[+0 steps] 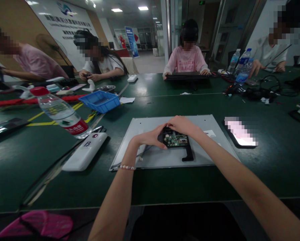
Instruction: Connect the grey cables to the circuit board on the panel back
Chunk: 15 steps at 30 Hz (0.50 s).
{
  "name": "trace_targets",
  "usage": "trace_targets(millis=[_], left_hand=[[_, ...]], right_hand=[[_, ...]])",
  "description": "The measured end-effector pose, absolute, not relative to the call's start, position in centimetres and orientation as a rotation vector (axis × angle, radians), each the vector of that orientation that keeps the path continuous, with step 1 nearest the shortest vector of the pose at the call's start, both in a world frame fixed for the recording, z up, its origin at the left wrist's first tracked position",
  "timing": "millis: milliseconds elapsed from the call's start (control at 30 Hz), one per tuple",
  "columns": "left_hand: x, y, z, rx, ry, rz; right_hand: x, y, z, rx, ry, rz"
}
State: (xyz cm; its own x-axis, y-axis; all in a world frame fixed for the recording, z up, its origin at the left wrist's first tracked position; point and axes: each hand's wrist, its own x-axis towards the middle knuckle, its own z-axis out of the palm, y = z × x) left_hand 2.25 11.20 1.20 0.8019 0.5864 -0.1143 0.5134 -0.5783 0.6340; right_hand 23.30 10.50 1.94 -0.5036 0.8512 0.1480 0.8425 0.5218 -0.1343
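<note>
Green table (202, 184): circuit board (175, 140) gripped by left hand (151, 136), far edge at right hand (182, 124), grip unclear.

I take this for a workshop set up in an office — electronics work, going by the bare circuit board (176, 140) on the grey panel (155, 159). My feed shows a long green worktable (165, 187) marked with yellow lines (41, 124), a blue plastic bin (98, 102) on it and several people (187, 60) seated around it, busy with their hands. The office part I read from the big lettered wall sign (67, 26), the bright ceiling lights (143, 8), the upright blue banner (132, 42) and the open floor (147, 62) behind.
</note>
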Motion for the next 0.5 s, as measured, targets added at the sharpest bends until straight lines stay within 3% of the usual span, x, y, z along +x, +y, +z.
trace_targets(millis=[500], left_hand=[[2.2,11.5,1.0,2.204,0.808,0.082]], right_hand=[[25.6,10.8,3.1,-1.302,-2.491,0.407]])
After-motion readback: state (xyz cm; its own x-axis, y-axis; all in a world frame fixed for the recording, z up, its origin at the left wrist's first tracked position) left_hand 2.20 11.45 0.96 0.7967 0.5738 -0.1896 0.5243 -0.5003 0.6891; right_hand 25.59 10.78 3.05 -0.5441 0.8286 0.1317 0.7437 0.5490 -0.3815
